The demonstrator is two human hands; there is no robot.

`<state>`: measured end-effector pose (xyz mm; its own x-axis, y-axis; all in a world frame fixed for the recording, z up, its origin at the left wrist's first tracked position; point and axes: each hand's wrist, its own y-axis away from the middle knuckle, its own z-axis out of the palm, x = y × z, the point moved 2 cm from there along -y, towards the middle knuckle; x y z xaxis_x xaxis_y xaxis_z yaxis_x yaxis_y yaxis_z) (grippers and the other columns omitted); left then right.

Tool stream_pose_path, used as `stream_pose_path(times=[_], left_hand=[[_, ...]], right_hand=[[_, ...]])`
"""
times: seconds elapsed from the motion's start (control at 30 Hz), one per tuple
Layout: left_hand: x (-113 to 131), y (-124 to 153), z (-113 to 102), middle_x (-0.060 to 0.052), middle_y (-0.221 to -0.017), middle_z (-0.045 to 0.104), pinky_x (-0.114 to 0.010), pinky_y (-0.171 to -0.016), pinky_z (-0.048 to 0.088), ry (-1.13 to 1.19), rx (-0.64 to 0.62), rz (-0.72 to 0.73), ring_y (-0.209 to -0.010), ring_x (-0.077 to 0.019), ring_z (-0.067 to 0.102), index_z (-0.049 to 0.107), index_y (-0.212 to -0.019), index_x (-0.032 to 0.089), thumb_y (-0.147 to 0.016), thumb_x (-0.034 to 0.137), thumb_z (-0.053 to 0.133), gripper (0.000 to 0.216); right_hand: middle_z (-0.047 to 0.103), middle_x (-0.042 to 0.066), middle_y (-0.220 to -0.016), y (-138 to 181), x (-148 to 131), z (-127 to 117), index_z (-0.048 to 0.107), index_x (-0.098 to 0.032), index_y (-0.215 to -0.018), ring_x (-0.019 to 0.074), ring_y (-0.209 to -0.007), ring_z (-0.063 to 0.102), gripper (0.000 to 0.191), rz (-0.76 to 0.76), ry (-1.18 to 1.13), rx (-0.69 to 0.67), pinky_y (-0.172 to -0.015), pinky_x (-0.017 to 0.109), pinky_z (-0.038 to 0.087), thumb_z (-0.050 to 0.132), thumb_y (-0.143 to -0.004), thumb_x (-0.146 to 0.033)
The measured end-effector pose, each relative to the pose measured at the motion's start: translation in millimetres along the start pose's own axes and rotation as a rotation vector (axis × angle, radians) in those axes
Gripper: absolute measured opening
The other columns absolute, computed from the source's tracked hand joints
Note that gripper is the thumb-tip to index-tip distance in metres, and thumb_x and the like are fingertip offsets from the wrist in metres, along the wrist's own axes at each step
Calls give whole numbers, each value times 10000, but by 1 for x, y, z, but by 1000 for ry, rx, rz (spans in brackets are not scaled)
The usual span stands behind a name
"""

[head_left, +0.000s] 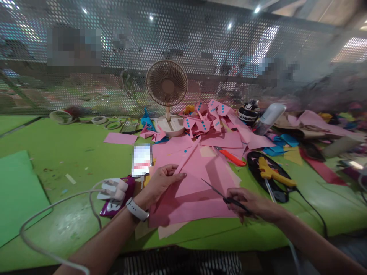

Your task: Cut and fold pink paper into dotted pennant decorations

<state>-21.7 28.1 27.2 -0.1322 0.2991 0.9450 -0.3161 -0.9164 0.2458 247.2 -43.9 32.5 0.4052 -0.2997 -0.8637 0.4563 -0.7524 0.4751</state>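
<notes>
My left hand [166, 179], with a white band on the wrist, pinches a narrow pink paper strip [187, 154] between thumb and fingers. The strip slants up and to the right and carries a small blue mark. In my right hand [243, 202] is a pair of scissors [218, 193] with dark handles, its blades pointing up-left toward the strip but apart from it. Beneath both hands lie large pink paper sheets [197, 206], with paler sheets showing under their edges.
Behind stand a small fan [167, 84] and a heap of folded pink paper pieces [206, 118] with blue marks. An orange cutter [233, 157] and a yellow glue gun [275, 175] lie right. Left are a phone [142, 158], a corded power adapter [113, 189] and green paper [21, 194].
</notes>
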Motion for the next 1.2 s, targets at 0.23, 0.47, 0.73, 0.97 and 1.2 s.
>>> stream_pose_path(times=[0.23,0.47,0.73,0.97,1.2], left_hand=[[-2,-1,-2,-22,-807,679,-224,-649,445,-14,14,-15,-702,-119,609,624,-983,166,-613,278,806,427],[-4,-2,-3,-26,-813,673,-233,-661,438,-40,-2,-1,-703,-121,600,623,-971,155,-626,277,798,406],[-1,-1,-2,-15,-804,667,-218,-662,430,-30,-16,6,-704,-110,590,636,-929,148,-620,272,800,372],[-4,-3,-3,-11,-785,666,-222,-655,434,-20,-26,16,-690,-113,590,628,-909,149,-615,276,804,365],[-1,1,0,-31,-803,678,-235,-658,439,-31,-58,-29,-695,-124,601,620,-901,148,-610,314,805,383]], right_hand=[[493,-62,-523,-5,13,-2,497,-162,-723,50,-441,430,371,-35,-59,21,-425,174,330,662,-726,-494],[492,-63,-508,-5,18,-2,496,-162,-706,53,-431,437,360,-27,-24,46,-413,172,345,674,-721,-474],[477,-72,-480,-6,18,0,482,-165,-674,48,-406,418,376,-8,-25,79,-392,167,355,694,-692,-474],[469,-80,-467,-6,19,1,482,-165,-658,45,-390,414,375,12,-31,102,-376,163,348,735,-646,-441],[501,-72,-466,-8,23,3,501,-161,-680,55,-386,442,341,20,-58,80,-384,175,388,722,-671,-421]])
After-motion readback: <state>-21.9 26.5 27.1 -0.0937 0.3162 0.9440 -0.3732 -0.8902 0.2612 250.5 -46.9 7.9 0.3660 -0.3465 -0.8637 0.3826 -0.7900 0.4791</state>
